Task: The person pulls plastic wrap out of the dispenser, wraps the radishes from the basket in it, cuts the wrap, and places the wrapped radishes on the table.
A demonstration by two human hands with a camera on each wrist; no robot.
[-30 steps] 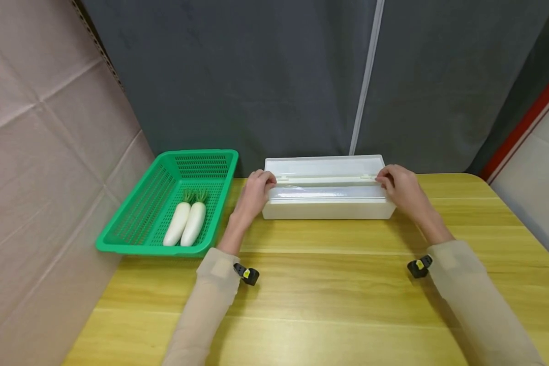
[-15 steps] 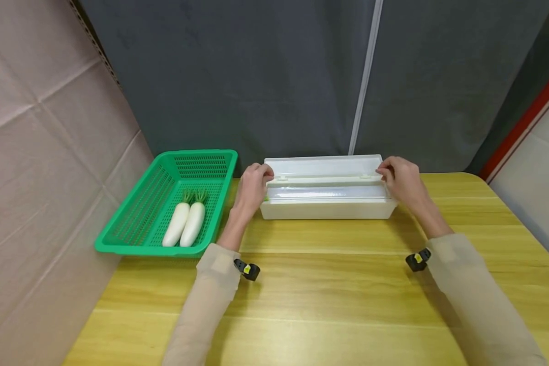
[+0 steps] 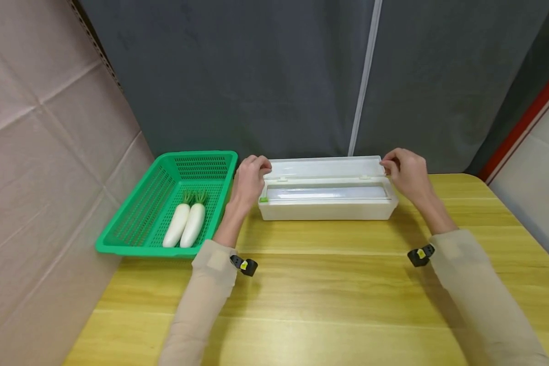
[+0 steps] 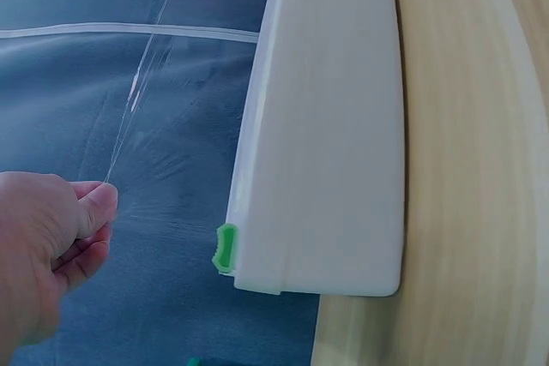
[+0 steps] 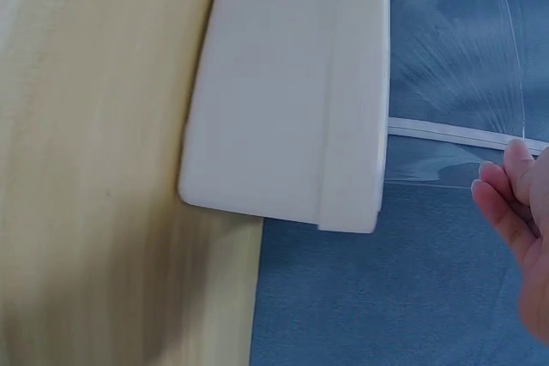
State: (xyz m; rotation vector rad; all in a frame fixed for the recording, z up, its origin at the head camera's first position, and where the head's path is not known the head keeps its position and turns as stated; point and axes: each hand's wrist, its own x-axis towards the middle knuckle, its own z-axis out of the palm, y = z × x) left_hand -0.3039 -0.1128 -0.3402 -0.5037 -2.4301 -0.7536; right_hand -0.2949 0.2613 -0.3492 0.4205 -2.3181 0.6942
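Observation:
A white plastic wrap dispenser (image 3: 327,212) stands on the table with its lid (image 3: 325,166) tilted back and a roll (image 3: 327,192) inside. My left hand (image 3: 249,180) pinches one corner of the clear plastic wrap (image 4: 137,96) between thumb and fingers, above the dispenser's left end. At the right end, the other corner is pinched by my right hand (image 3: 408,174). Both wrist views show the sheet stretched from the dispenser up to the fingertips, with fine creases fanning out. A green slider (image 4: 226,249) sits at the dispenser's left front edge.
Left of the dispenser stands a green basket (image 3: 153,250) with two white radishes (image 3: 193,224) lying in it. A dark curtain (image 3: 256,76) hangs right behind the wooden table (image 3: 320,295). A pale wall covering (image 3: 50,203) borders the left side.
Both hands have risen and moved slightly apart, drawing the plastic wrap up from the dispenser. The green slider, hidden at first, now shows in full in the head view.

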